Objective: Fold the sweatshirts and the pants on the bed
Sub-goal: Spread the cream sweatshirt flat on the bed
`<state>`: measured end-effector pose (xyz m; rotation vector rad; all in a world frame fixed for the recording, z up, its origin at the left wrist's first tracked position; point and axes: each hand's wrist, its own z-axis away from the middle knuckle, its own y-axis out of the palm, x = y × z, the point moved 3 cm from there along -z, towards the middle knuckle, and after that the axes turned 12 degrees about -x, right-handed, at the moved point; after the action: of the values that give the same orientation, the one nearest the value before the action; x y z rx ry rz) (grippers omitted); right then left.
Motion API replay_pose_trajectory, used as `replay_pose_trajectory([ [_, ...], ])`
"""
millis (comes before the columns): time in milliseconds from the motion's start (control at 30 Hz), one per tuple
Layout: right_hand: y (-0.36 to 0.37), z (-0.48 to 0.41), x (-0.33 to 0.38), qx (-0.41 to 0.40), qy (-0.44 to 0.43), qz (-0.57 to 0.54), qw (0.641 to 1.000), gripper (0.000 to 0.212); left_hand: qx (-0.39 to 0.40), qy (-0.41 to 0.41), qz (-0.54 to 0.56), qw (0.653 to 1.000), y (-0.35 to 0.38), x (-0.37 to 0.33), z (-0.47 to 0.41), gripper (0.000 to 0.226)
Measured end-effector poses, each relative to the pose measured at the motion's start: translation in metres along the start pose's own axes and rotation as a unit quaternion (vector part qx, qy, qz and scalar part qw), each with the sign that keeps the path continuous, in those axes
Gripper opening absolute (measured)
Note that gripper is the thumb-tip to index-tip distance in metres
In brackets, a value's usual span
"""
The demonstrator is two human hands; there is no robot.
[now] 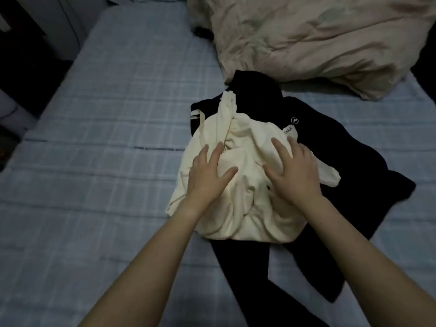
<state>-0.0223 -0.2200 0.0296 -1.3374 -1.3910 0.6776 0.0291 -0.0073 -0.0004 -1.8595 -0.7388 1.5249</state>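
A crumpled cream sweatshirt (243, 208) lies in a heap on top of dark clothes in the middle of the bed (106, 128). My left hand (208, 175) rests flat on its left side, fingers spread. My right hand (295, 171) lies flat on its right side, fingers straight. Under the heap a black sweatshirt (330, 147) with a small white round logo spreads to the right. Black pants (245, 267) stretch from beneath the heap toward me.
A rumpled beige duvet (318, 38) fills the far right of the bed, close behind the black sweatshirt. The blue checked sheet lies bare to the left. The bed's left edge drops to a dark floor with pale furniture (59, 24).
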Motion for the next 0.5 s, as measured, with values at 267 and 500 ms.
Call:
replay_pose_trajectory([
  [267,0.104,0.027,-0.049,0.096,0.056,0.049,0.993,0.079,0.138,0.01,-0.127,0.982,0.104,0.058,0.011,0.064],
  [500,0.088,0.022,-0.043,0.064,0.067,-0.123,0.988,0.056,0.044,0.024,0.088,0.995,0.083,0.053,0.023,0.046],
])
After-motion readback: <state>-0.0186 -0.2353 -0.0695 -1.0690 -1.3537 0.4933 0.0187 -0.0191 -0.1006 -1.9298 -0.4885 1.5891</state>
